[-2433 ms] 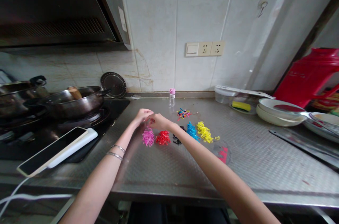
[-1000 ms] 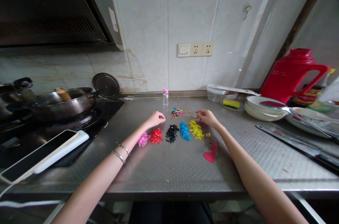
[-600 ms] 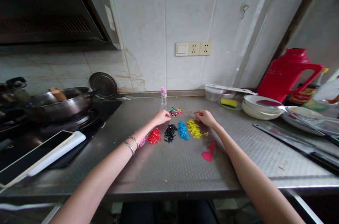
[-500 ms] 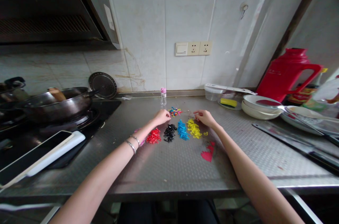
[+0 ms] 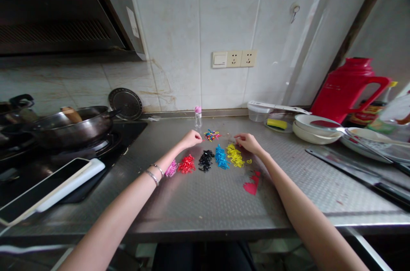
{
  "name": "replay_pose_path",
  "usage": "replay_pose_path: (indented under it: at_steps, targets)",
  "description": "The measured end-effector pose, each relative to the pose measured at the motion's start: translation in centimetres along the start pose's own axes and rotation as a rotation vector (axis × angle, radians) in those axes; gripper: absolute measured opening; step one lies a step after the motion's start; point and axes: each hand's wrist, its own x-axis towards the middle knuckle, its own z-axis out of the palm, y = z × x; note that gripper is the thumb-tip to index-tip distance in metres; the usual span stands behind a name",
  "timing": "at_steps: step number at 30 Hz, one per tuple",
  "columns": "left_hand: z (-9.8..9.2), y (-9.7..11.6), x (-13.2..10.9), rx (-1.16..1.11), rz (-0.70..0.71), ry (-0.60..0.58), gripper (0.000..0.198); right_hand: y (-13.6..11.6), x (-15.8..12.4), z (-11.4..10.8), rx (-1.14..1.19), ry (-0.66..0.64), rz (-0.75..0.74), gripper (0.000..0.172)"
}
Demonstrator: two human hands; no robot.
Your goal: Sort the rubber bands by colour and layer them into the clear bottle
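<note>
Small rubber bands lie in sorted heaps on the steel counter [image 5: 208, 202]: pink [image 5: 172, 169], red [image 5: 186, 164], black [image 5: 205, 160], blue [image 5: 220, 157] and yellow [image 5: 235, 155]. Behind them sits a small mixed-colour heap [image 5: 212, 135]. My left hand [image 5: 191, 138] is closed in a pinch just left of the mixed heap, above the red bands; what it pinches is too small to see. My right hand [image 5: 248, 142] rests at the far edge of the yellow heap, fingers curled together in a pinch. A tiny bottle with a pink cap [image 5: 198, 117] stands behind.
A pan [image 5: 68, 125] sits on the stove at left, with a phone [image 5: 48, 185] on a white slab near the front. Bowls [image 5: 317, 129], a sponge dish [image 5: 277, 124], a red thermos jug [image 5: 347, 89] and a long knife [image 5: 355, 168] fill the right side.
My right hand left the left one and went right to the yellow heap. My left hand reached to the mixed heap, then drew back slightly. The view shifted right.
</note>
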Motion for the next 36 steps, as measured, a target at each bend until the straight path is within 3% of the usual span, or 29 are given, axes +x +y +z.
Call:
replay_pose_path:
  at_steps: [3, 8, 13, 17, 22, 31, 36]
  targets:
    - [-2.6, 0.0, -1.2, -0.108, 0.005, -0.093, 0.021, 0.0, 0.0, 0.0, -0.008, -0.003, -0.001, 0.03]
    - [-5.8, -0.4, -4.0, -0.143, -0.132, -0.27, 0.021, 0.2, 0.0, 0.1, -0.029, 0.005, -0.001, 0.03]
    - [-5.8, -1.0, -5.6, -0.138, -0.179, -0.386, 0.019, 0.1, -0.1, 0.1, -0.038, 0.009, -0.011, 0.029]
    - [-5.4, -1.5, -5.7, -0.151, -0.164, -0.389, 0.022, 0.0, -0.2, 0.1, -0.047, 0.013, -0.015, 0.029]
    - [-5.4, -2.4, -5.2, -0.198, -0.185, -0.289, 0.028, 0.1, -0.1, 0.2, -0.054, 0.017, -0.004, 0.029]
    - [-4.2, -5.5, -3.6, -0.353, -0.388, 0.133, 0.034, 0.3, 0.1, 0.3, -0.138, 0.006, -0.01, 0.029]
    - [-3.9, -5.6, -3.1, -0.407, -0.419, 0.21, 0.032, 0.1, 0.1, 0.3, -0.205, 0.023, -0.037, 0.029]
